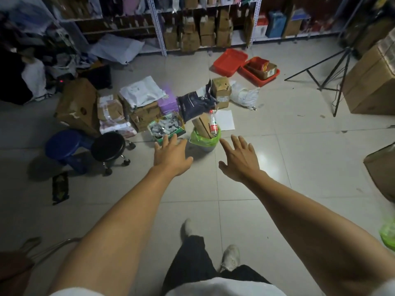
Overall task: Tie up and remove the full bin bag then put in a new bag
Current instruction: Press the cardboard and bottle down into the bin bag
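My hands are both spread wide and holding nothing, left hand (171,153) and right hand (239,160) reaching out either side of the bin (205,148) at frame centre, I'd say to gather the rim. The green bin bag (203,141) is stuffed, with a cardboard box (202,124) and bottle (213,124) sticking up. Something green at the right edge may be spare bags (388,233), though it's blurred.

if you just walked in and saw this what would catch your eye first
Two bare arms stretch forward, the left hand and right hand open on either side of a small bin lined with a bright green bag. Cardboard and a bottle poke out of its top. Behind it, red trays stand out on the pale floor.
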The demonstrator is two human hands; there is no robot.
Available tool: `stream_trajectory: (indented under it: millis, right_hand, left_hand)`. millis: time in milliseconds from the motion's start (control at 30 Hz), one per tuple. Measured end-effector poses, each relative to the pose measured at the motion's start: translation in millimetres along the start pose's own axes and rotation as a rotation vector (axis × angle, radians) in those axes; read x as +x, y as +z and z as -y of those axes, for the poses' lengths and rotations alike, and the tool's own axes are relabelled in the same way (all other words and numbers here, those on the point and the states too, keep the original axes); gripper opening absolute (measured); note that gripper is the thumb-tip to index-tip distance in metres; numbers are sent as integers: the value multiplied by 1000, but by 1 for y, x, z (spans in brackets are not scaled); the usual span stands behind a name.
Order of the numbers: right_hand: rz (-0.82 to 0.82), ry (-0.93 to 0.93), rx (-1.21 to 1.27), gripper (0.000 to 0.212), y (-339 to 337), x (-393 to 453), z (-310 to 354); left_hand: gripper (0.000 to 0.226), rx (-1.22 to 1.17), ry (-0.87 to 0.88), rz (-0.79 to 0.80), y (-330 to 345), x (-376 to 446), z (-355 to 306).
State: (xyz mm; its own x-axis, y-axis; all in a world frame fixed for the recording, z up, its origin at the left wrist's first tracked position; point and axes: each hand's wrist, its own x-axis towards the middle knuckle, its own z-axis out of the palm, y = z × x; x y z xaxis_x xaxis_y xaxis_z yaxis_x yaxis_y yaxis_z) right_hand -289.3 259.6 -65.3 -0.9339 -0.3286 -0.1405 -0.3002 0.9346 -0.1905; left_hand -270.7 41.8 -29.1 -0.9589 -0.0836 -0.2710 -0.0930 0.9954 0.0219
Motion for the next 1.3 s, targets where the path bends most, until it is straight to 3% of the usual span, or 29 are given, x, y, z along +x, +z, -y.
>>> stream_trajectory:
  millis: [400,800,1033,1300]
  right_hand:
    - [22,52,-37,81,-9,185,-5]
    - [72,118,0,80,-5,304,-39]
    - [104,99,-8,79,56,370,-95]
    - [121,63,-36,80,202,439,-130]
  left_hand:
    - [67,11,101,7,-38,203,42]
    - [68,12,137,63,-34,328,47]
    - [70,-19,82,64,34,396,28]
    - [72,-6,96,64,176,480,33]
